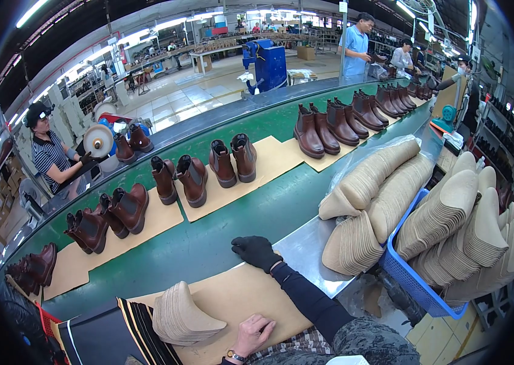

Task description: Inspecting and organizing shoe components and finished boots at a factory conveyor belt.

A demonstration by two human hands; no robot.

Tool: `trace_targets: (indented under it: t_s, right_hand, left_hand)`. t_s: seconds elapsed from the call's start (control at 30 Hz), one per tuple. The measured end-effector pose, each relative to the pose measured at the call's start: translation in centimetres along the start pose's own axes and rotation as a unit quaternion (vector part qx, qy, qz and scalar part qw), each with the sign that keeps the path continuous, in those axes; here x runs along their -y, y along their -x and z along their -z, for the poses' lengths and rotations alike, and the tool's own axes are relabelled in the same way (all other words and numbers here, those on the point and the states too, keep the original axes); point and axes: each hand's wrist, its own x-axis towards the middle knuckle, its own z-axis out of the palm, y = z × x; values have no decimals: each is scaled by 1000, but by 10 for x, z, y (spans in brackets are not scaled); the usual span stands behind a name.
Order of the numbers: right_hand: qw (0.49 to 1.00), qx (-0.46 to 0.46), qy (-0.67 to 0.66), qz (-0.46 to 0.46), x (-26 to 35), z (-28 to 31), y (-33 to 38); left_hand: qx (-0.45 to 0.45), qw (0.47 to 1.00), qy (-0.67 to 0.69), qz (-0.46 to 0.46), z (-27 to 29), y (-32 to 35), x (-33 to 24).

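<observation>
My left hand (254,334), bare and with a watch at the wrist, rests on a brown cardboard sheet (226,286). Its fingers are loosely bent, and nothing shows in them. Beside it on the same sheet stands a stack of curved tan insole boards (184,316). In a black glove, my right hand (258,252) lies at the near edge of the green conveyor belt (208,243), just past the cardboard. Its fingers stretch to the left with nothing visible in them. Brown ankle boots (191,181) stand in pairs on cardboard along the belt.
At right, more insole stacks (375,176) lie on a metal table (312,249); others fill a blue basket (424,292). Black strips (141,328) lie at lower left. Across the belt, one person (53,152) sits by a round wheel (98,141); another (355,48) stands farther right.
</observation>
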Motion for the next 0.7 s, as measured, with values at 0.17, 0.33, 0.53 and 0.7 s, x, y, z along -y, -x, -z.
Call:
trace_targets:
  t_s: [0.17,0.33,0.53,0.7]
  right_hand:
    - [1000,-1,-1,1,-2,0,0]
    - [1000,7,-1,-4,0,0,0]
    - [1000,10,5,-11,-2,-1,0]
    - [1000,13,8,-10,0,0,-1]
  left_hand:
    - [0,1000,2,7,1,-2,-3]
    - [-3,1000,0,2,0,-1,-2]
    - [-15,1000,12,-3,4,-6,-7]
    - [-19,1000,12,-8,6,-7,-9]
